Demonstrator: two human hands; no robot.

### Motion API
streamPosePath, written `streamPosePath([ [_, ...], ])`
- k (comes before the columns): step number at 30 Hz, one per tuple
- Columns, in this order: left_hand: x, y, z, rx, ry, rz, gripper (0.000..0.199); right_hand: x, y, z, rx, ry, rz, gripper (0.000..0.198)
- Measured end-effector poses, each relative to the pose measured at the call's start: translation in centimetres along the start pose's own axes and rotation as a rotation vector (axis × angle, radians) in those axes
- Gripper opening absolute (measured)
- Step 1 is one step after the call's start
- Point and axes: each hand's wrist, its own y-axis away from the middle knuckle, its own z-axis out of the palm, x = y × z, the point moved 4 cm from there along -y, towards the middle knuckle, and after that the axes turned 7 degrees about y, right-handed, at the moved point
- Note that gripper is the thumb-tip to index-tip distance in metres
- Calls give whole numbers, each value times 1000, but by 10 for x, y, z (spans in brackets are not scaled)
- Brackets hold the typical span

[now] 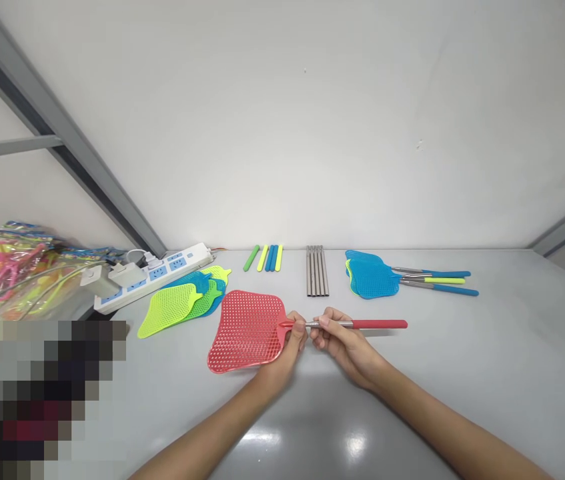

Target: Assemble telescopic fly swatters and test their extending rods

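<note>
A red fly swatter (249,331) with a perforated head, a metal rod and a red grip lies across both hands above the grey table. My left hand (293,340) is closed at the neck, where the red head meets the rod. Just to its right, my right hand (338,341) pinches the metal rod, with the red grip sticking out beyond it to the right. Behind my hands stands a row of metal telescopic rods (317,272). Loose yellow, green and blue swatter heads (169,311) overlap on the left.
Coloured grip sleeves (271,258) lie near the wall. At the back right, blue and yellow fly swatters (375,279) are stacked, grips pointing right. A white power strip (162,273) with plugs and cables runs along the left, beside plastic-bagged items (7,273). The lower left corner is pixelated.
</note>
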Motion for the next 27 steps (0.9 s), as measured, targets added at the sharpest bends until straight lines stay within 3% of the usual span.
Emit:
streamPosePath([
  [14,-1,0,1,10,13,-28,38,0,0,1,-10,54,-13,19],
  [27,13,2,10,-115,96,-13,32,6,-1,1,-17,236,2,27],
])
